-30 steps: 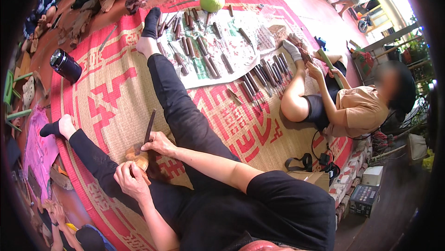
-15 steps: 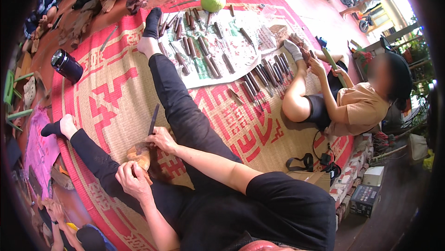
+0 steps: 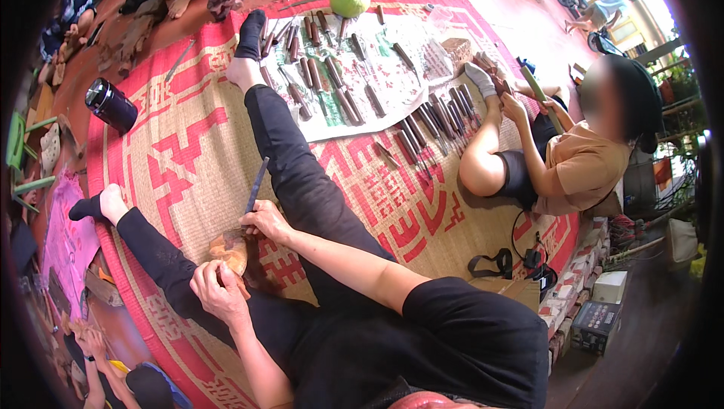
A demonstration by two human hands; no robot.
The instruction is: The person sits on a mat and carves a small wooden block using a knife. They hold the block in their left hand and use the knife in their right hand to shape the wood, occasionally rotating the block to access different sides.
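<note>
Between my outstretched legs, my left hand (image 3: 217, 288) is closed round a carved piece of light brown wood (image 3: 230, 256), which rests by my left thigh. My right hand (image 3: 265, 222) grips a long, dark, flat tool that looks like a file (image 3: 257, 184). Its free end points up and away from me, over the mat beside my right leg. The tool's lower end is near the wood, hidden partly behind my fingers, so I cannot tell whether the two touch.
Wooden-handled carving tools (image 3: 332, 81) lie on a white sheet (image 3: 392, 99) on the red-patterned mat (image 3: 188, 152). More tools (image 3: 437, 122) lie by a seated person (image 3: 581, 160) at right. A black tumbler (image 3: 111, 106) stands left, a green round fruit (image 3: 350, 1) at the back.
My right hand has shifted slightly away from me, and the file's free end has swung up and to the right. My left hand and the wood stay almost in place.
</note>
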